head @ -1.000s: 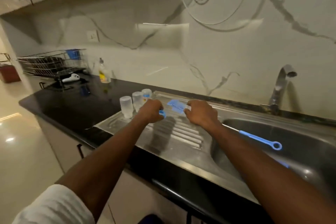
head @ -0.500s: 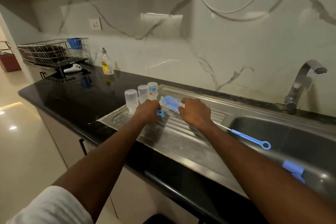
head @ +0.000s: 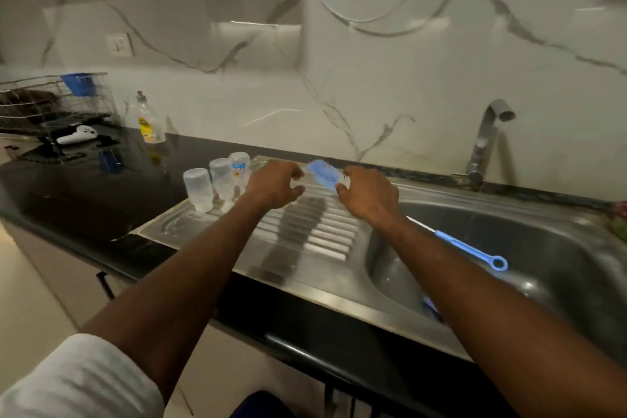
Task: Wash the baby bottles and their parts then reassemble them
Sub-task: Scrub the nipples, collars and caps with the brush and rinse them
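I stand at a black counter [head: 84, 200] with a steel sink [head: 559, 268] set into it, its ribbed drainboard [head: 315, 234] to the left of the basin. The wall behind is pale marble with grey veins, and a curved tap [head: 488, 139] rises at the basin's back edge. Both my arms reach over the drainboard. My right hand [head: 369, 197] grips a blue brush [head: 324, 173] near its bristles; the handle runs back under my wrist and ends in a ring over the basin. My left hand [head: 276, 185] is curled round a small clear part [head: 297, 181], too blurred to name, just beside the bristles. Three clear bottles [head: 198, 190] stand upside down in a row at the drainboard's far left corner, close to my left hand. Farther left on the counter are a soap bottle [head: 149, 122] against the wall and a wire rack [head: 54, 105] holding a blue cup [head: 79, 83]. A white sleeve [head: 78, 380] shows on my left arm.
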`<state>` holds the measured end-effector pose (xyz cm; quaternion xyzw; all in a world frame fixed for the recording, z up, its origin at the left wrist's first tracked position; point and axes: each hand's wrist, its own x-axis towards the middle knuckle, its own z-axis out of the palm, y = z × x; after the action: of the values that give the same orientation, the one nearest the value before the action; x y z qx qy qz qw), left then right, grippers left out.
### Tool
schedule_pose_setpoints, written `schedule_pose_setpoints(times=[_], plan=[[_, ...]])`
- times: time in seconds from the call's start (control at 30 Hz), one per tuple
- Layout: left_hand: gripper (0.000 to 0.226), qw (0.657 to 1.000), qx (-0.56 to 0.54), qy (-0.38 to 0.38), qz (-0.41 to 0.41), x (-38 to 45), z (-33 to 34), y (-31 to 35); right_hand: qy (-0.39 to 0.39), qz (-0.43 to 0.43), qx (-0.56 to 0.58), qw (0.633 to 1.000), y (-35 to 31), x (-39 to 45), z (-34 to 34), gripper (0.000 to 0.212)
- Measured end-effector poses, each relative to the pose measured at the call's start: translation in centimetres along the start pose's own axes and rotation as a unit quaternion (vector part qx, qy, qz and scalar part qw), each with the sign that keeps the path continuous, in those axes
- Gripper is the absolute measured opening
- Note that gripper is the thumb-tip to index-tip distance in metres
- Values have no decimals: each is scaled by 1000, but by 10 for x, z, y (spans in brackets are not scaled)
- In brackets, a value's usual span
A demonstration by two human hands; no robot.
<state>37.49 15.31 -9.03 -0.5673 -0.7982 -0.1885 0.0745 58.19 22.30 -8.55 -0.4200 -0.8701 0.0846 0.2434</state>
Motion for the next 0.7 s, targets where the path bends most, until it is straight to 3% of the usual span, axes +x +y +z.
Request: schedule_pose_setpoints(times=[0.17,0.4,0.57,0.7], plan=[[30,995,-69,-15,64,8,49,105,-22,70,-76,994,89,-31,-45,35],[30,977,-48,-131,159,9,128,245,-94,184,-133,969,204,-72,-91,69],[36,930,7,-286,229,14,184,282,-152,197,-220,943,247,-85,-73,18],[43,897,22,-353,264,12,216,281,-205,204,-229,929,270,-89,-58,19]])
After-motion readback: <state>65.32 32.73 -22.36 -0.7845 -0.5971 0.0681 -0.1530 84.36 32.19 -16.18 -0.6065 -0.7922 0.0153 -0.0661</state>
